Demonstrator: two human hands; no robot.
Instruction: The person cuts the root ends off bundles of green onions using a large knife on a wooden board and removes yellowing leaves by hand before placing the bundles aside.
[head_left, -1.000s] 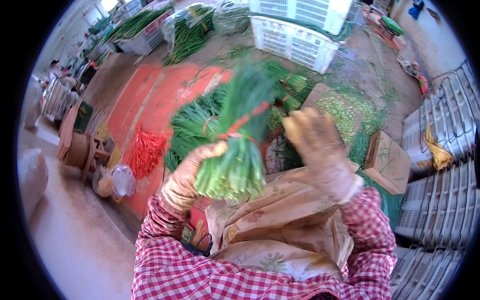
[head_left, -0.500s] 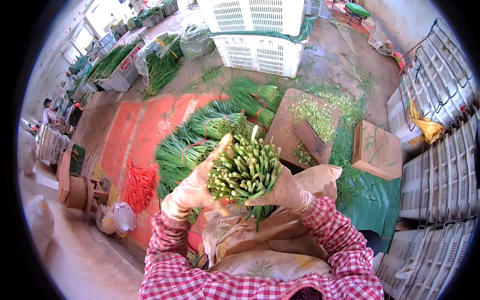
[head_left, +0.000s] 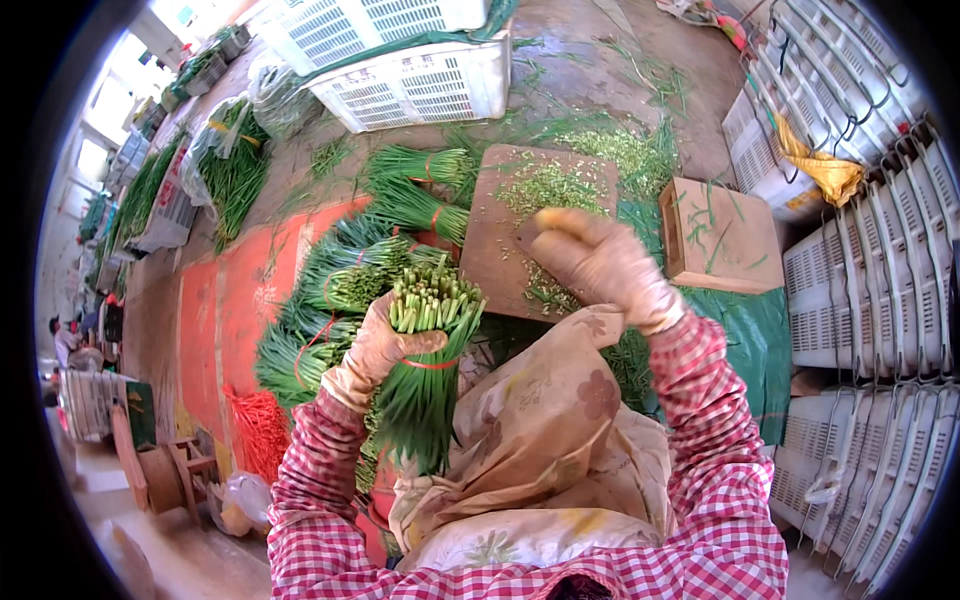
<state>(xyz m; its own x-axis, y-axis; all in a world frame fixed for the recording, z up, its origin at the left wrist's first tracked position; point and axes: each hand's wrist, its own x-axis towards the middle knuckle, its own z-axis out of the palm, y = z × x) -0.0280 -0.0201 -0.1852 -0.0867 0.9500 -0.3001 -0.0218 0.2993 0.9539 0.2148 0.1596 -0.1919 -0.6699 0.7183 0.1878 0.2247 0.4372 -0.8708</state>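
My gloved left hand point(head_left: 378, 350) is closed around a bunch of green chives point(head_left: 425, 390), thick cut ends up and dark leaves hanging down. A red band point(head_left: 430, 364) circles the bunch just under my thumb. To the right, my gloved right hand point(head_left: 600, 262) hangs over a brown chopping board point(head_left: 490, 215), its fingers blurred. A corner of a dark cleaver blade point(head_left: 527, 233) shows beside the fingertips; the hand covers the remainder, so whether it grips the cleaver is unclear. Chopped green bits point(head_left: 550, 187) are scattered on the board.
Banded chive bunches point(head_left: 310, 350) are piled on a red mat point(head_left: 225, 310), beside red ties point(head_left: 260, 430). White crates point(head_left: 410, 85) stand ahead, and more crates point(head_left: 870, 290) are stacked at right. A wooden box point(head_left: 722, 235) sits right of the board. Brown patterned cloth point(head_left: 540, 400) covers my lap.
My right hand has left the bunch and moved right, over the board and cleaver. The left hand keeps the bunch, now lower and more upright. The whole view has shifted.
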